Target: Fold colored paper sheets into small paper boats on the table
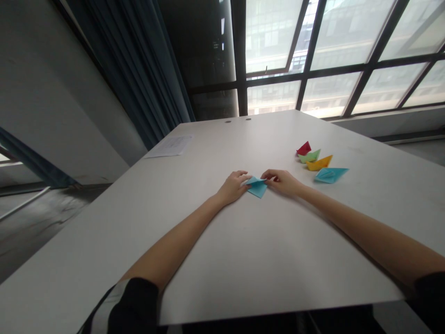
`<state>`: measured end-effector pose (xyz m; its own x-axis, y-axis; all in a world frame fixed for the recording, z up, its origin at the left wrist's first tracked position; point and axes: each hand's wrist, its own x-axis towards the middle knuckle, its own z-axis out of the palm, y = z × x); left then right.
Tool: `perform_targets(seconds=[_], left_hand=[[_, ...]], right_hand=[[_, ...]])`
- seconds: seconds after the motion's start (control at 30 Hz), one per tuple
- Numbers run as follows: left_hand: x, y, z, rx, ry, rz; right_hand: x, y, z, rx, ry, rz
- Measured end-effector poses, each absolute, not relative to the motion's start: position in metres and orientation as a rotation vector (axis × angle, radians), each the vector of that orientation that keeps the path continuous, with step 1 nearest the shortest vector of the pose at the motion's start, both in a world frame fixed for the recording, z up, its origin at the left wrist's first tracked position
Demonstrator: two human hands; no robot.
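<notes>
A small folded piece of light blue paper [257, 187] lies at the middle of the table, one corner pointing toward me. My left hand [234, 187] grips its left edge between thumb and fingers. On the other side, my right hand [281, 183] pinches the upper right corner. The paper's top edge is partly lifted into a fold, and my fingertips cover its two side corners.
Right of my hands stand folded paper boats in a row: red [304, 148], light green [309, 156], yellow [320, 163] and blue [331, 175]. A printed sheet [170, 146] lies at the left edge of the white table [222, 260]. Windows and a blue curtain [135, 60] are beyond.
</notes>
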<state>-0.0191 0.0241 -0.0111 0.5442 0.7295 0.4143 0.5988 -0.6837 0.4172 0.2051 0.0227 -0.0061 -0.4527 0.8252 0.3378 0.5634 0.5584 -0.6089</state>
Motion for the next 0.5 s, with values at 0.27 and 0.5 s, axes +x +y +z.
perform_targets(seconds=[0.27, 0.5], left_hand=[[-0.0277, 0.0224, -0.0105, 2.634, 1.102, 0.612], [-0.0221, 0.0211, -0.0094, 2.685, 1.219, 0.631]], right_hand=[[0.2146, 0.018, -0.0022, -0.901, -2.511, 0.32], [0.2099, 0.0183, -0.0071, -0.958, -2.476, 0.232]])
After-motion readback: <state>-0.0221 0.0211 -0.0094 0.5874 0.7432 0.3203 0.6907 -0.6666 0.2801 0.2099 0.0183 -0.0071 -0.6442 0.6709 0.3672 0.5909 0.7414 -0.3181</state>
